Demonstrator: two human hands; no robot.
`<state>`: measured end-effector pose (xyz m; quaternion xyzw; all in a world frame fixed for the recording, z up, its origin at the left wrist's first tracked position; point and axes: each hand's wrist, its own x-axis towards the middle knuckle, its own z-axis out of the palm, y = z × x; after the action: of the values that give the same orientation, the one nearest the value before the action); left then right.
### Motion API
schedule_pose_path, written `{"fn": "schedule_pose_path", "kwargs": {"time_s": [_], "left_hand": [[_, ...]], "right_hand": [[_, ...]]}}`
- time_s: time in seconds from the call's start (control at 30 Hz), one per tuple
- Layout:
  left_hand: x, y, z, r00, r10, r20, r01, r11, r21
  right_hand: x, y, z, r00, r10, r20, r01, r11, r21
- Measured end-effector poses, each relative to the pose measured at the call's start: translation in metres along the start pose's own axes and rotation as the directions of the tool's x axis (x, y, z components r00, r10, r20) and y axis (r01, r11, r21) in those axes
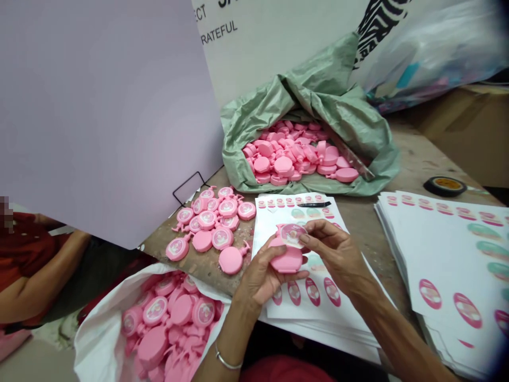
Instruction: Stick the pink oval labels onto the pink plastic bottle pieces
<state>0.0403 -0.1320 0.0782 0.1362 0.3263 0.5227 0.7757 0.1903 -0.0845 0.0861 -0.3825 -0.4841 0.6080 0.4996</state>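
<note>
In the head view, my left hand (260, 273) is wrapped round a flat, round pink plastic piece (287, 260) with a short spout-like end. My right hand (332, 246) pinches a clear-edged oval sticker (292, 233) between thumb and fingers, over the upper part of the pink piece. Whether the sticker touches the piece is hard to tell. Beneath both hands lies a sticker sheet (314, 318) printed with pink ovals and green shapes. Dark tweezers (314, 204) rest on its far part.
Several pink pieces with stickers (207, 219) lie to the left. A green sack (238, 124) of plain pieces stands behind, a white sack (99, 339) of pieces at front left. More sticker sheets (397, 239) and black tape (444, 185) lie right. Another person's arm (51, 270) shows far left.
</note>
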Motion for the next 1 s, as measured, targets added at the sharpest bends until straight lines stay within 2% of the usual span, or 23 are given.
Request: {"fn": "schedule_pose_path", "kwargs": {"time_s": [0.13,0.23,0.37,0.5,1.0], "left_hand": [[0.000,0.002,0.002,0.995,-0.027,-0.094,0.027,1.000,0.001],[0.002,0.002,0.006,0.994,-0.070,-0.080,0.070,0.998,-0.008],[0.005,0.000,0.009,0.992,-0.057,-0.109,0.059,0.998,0.022],[0.008,-0.001,0.009,0.995,-0.057,-0.084,0.057,0.998,-0.002],[0.009,0.001,0.011,0.993,-0.006,-0.119,0.004,1.000,-0.022]], "right_hand": [[-0.004,-0.005,0.001,0.998,0.033,0.050,-0.031,0.999,-0.029],[-0.007,-0.007,0.002,0.997,0.049,0.056,-0.046,0.997,-0.058],[-0.009,-0.007,0.002,0.996,0.027,0.087,-0.020,0.996,-0.083],[-0.012,-0.006,0.002,0.991,0.053,0.126,-0.039,0.993,-0.116],[-0.014,-0.005,0.005,0.994,0.036,0.105,-0.020,0.989,-0.145]]}}
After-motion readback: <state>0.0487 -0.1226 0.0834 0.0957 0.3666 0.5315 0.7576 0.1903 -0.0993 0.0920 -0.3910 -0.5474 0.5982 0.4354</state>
